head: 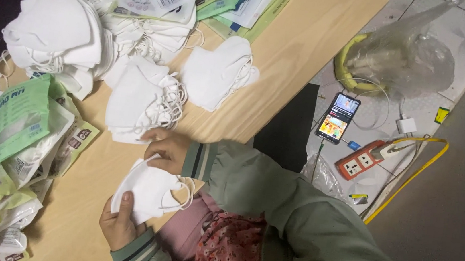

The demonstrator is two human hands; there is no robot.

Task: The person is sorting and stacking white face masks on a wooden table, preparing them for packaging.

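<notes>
1. Down low, the left hand (119, 225) pinches a white mask (148, 191) at the tabletop (285, 67) edge; the right hand (168, 149) rests on its top, fingers curled.
2. Seemingly a mask is being picked for sorting or packing; stacks (138, 100) and green pouches (15, 119) lie beyond.
3. The right fingertips are hidden; pouches are cut off at left.

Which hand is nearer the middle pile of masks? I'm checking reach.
Right. The right hand lies at the near edge of the pile; the left hand is farther back, gripping a single mask.
</notes>
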